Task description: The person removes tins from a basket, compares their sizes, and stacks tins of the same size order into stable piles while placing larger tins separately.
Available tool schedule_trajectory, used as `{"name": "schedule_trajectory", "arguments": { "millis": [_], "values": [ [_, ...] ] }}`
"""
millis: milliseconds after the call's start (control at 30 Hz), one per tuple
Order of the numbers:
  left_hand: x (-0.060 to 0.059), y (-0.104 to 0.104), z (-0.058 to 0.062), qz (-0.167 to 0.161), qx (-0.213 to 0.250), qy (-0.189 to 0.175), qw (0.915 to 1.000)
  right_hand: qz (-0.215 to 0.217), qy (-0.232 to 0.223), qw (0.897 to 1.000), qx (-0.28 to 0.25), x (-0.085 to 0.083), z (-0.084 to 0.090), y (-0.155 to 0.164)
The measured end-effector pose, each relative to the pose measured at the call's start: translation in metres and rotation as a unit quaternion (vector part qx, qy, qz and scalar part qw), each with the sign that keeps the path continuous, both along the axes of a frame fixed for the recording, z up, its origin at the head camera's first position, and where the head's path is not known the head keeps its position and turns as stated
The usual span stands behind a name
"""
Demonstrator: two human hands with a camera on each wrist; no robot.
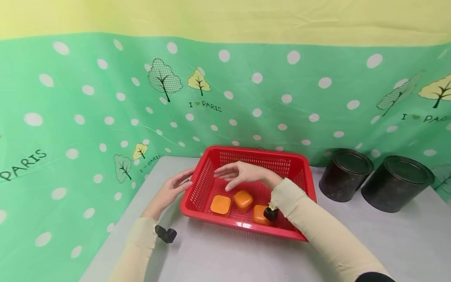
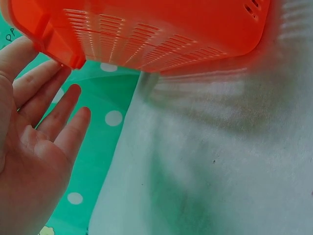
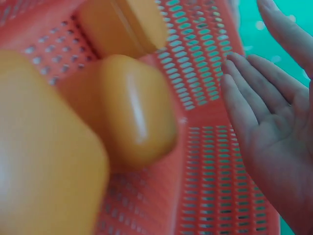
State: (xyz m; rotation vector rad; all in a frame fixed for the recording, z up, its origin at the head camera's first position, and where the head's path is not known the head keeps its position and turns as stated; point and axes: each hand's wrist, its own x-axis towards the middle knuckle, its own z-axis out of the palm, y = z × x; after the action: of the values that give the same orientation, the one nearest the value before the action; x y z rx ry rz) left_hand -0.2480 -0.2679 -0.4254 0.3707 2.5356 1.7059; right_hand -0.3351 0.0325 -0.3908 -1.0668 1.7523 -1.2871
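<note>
A red plastic basket [image 1: 246, 231] with slotted walls stands on the table. Inside it, along the near side, are three orange box-like containers: a left one [image 1: 220, 205], a middle one [image 1: 243, 199] and a right one [image 1: 260, 214], partly covered by the right wrist's camera. My left hand [image 1: 172, 192] is at the basket's left rim, its fingers extended against the outer side [image 2: 49, 29]. Above the basket's inside hangs my right hand [image 1: 243, 174], fingers stretched and thumb apart, holding nothing. In the right wrist view its palm [image 3: 279, 132] stands apart from the orange containers.
Two black lidded cans, one nearer the basket [image 1: 345, 176] and one farther right [image 1: 397, 184], stand right of the basket. A green dotted cloth [image 1: 246, 98] with tree prints hangs behind and to the left. The table [image 1: 225, 258] has a pale grey covering.
</note>
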Motion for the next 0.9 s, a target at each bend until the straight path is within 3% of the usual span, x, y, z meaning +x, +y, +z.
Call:
{"name": "schedule_trajectory", "arguments": {
  "millis": [200,600,900],
  "values": [
    [0.003,-0.003,0.001,0.004,-0.005,-0.013,0.9999,0.061,-0.023,0.996,0.059,0.011,-0.009,-0.015],
    [-0.003,-0.001,0.003,-0.007,0.0,-0.005,1.0,0.044,0.031,0.989,0.135,0.02,-0.013,-0.016],
    [-0.003,-0.002,0.001,-0.003,-0.009,-0.004,0.9999,0.054,0.094,0.976,0.189,0.023,-0.017,-0.018]
  ]
}}
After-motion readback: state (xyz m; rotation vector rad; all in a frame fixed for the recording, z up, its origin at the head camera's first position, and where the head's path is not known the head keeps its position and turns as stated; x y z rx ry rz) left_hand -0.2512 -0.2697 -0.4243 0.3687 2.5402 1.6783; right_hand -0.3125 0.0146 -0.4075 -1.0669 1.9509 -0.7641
